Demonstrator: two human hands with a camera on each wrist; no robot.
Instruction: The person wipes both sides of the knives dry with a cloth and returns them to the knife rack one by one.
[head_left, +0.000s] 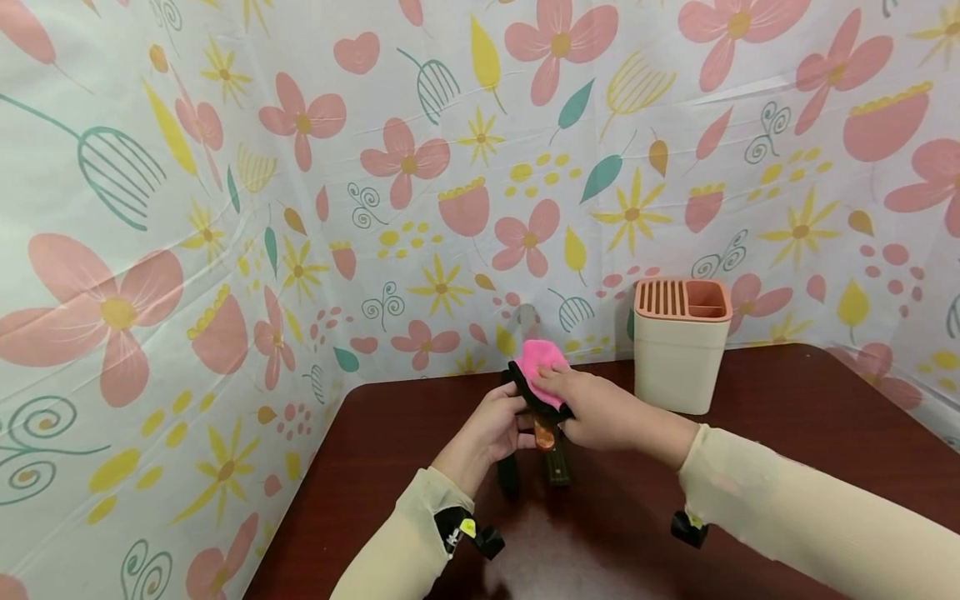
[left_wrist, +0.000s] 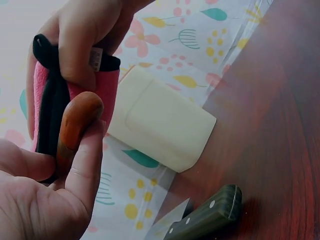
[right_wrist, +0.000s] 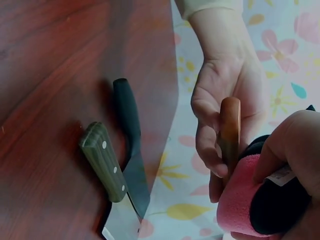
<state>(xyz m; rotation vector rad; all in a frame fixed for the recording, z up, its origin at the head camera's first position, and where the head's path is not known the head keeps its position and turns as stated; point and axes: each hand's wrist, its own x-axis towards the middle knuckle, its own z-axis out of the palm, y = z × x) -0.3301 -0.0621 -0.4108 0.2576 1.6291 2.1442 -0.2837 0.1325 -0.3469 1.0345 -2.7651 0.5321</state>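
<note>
My left hand point(head_left: 495, 427) grips a brown wooden handle point(left_wrist: 80, 120), whose rounded end points back towards me. A pink cloth with black trim point(head_left: 537, 367) is folded over what extends from that handle, so most of it is hidden. Above the cloth in the head view shows a grey, rounded, blade-like tip point(head_left: 528, 318). My right hand point(head_left: 600, 408) holds the cloth, fingers over the pink side; a white label shows there in the wrist views. Below the hands lie a knife with a green riveted handle point(right_wrist: 104, 160) and a knife with a black handle point(right_wrist: 127, 112).
A cream knife block with an orange slotted top point(head_left: 681, 346) stands at the back right of the dark red-brown table point(head_left: 637, 533). A flower-patterned sheet point(head_left: 450, 208) hangs behind and to the left of the table.
</note>
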